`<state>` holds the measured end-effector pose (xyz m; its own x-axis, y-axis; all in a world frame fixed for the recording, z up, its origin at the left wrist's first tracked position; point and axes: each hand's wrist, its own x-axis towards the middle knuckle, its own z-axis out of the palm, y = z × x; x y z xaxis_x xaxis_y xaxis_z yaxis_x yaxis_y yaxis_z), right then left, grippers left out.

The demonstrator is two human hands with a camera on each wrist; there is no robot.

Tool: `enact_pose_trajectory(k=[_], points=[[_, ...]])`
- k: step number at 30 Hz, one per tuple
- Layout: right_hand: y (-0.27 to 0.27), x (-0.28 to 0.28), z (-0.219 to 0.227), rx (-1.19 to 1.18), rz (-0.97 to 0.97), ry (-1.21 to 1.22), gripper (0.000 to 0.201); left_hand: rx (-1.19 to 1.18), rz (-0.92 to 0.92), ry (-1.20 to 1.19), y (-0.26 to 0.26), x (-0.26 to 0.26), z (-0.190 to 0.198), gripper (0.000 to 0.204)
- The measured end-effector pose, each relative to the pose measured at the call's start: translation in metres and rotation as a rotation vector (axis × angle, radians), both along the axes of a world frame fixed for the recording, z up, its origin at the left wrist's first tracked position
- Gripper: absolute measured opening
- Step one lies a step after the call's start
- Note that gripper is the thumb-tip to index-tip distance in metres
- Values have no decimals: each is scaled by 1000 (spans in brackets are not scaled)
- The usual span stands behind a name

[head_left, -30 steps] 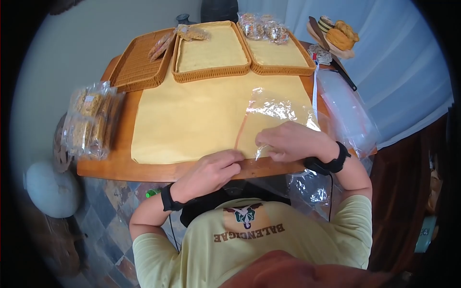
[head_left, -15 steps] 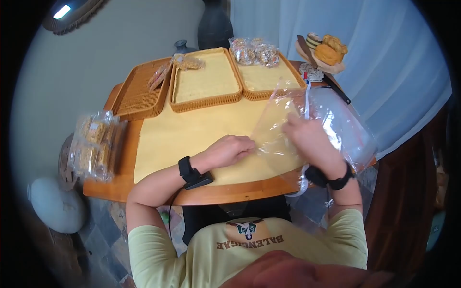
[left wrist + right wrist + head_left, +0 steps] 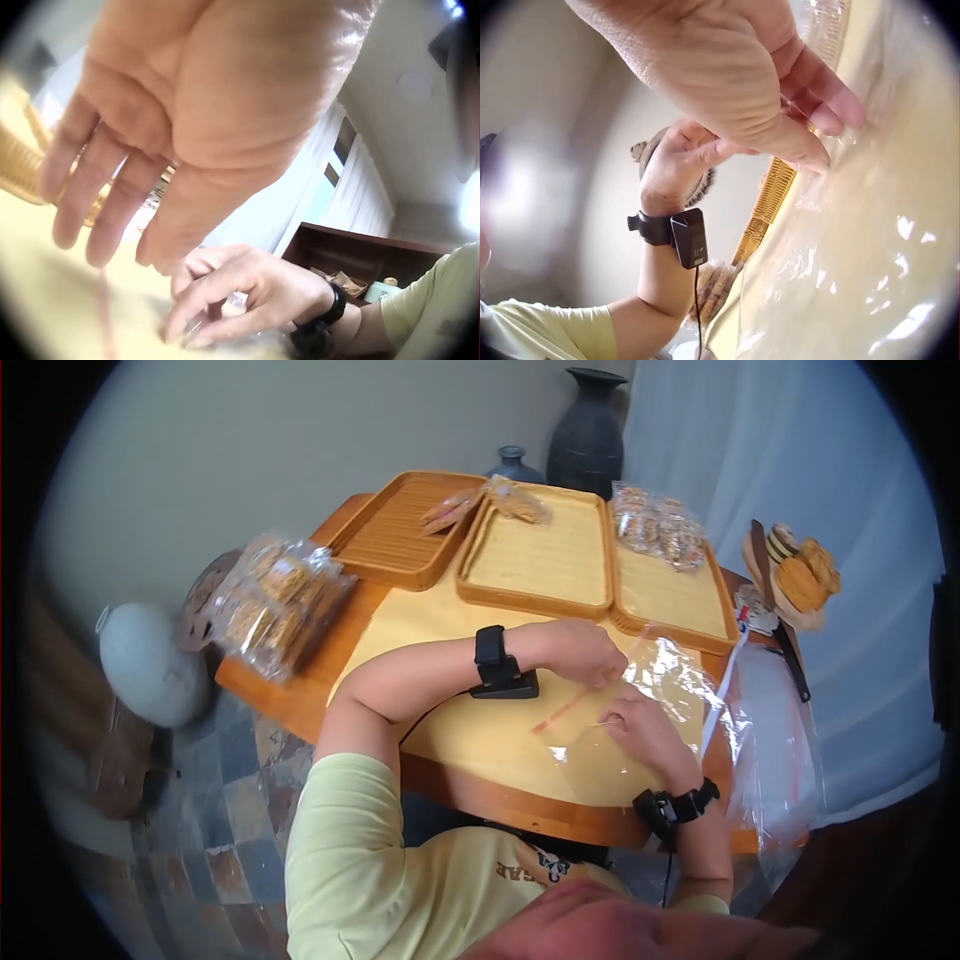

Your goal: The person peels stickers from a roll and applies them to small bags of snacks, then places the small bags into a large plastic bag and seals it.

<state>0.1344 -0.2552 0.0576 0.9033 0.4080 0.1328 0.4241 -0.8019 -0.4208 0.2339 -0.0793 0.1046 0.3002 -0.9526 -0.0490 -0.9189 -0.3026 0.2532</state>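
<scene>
Low over the yellow mat (image 3: 450, 745), a clear plastic bag (image 3: 665, 665) with an orange-red strip (image 3: 562, 712) is spread under both hands. The left hand (image 3: 580, 650) (image 3: 187, 127) pinches the film between thumb and index finger at the bag's far side, its other fingers extended. Nearer the body, the right hand (image 3: 650, 735) (image 3: 727, 82) pinches the film between thumb and fingertips. Its fingertips are close to the left hand's. In the left wrist view the strip (image 3: 107, 322) runs below the left fingers. The exact grip points are partly hidden by the hands.
Wicker trays (image 3: 535, 600) line the table's far side, with snack packets (image 3: 660, 525) in them. More packets (image 3: 280, 605) stand at the left edge. More clear bags (image 3: 765, 730) lie at the right, near a black-handled tool (image 3: 790, 660) and a bread plate (image 3: 800, 585).
The left hand has moved forward and right, closer to the right hand. The bag, raised half a second ago, is now lower over the mat. The head view has turned left.
</scene>
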Motion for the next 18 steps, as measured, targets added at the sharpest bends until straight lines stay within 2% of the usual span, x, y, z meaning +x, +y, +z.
enact_pose_trajectory(k=[2, 5, 6, 7, 11, 13, 15, 16, 17, 18], points=[[-4, 3, -7, 81, 68, 34, 12, -98, -43, 19, -21, 8, -3, 18], [-3, 3, -6, 72, 71, 75, 15, -6, 16, -13, -40, 21, -6, 17], [-2, 2, -6, 77, 59, 78, 15, -106, 53, -1, -49, 32, -7, 16], [0, 0, -7, 61, 69, 28, 14, -206, 91, 11, -57, 44, -7, 15], [6, -7, -1, -36, 124, 7, 12, -236, 363, -266, -101, 109, -4, 17], [6, -10, 1, -38, 102, 27, 13, -372, 380, -239, -117, 151, -15, 19], [3, -9, -6, -1, 187, 38, 15, -375, 465, -253, -133, 182, -16, 23], [2, -8, -8, 6, 141, 31, 15, -355, 504, -303, -142, 196, -14, 30], [1, -7, -10, 22, 199, -4, 16, -338, 550, -358, -149, 207, -12, 37], [1, -6, -12, 36, 263, -39, 16, -341, 517, -361, -155, 213, -10, 37]])
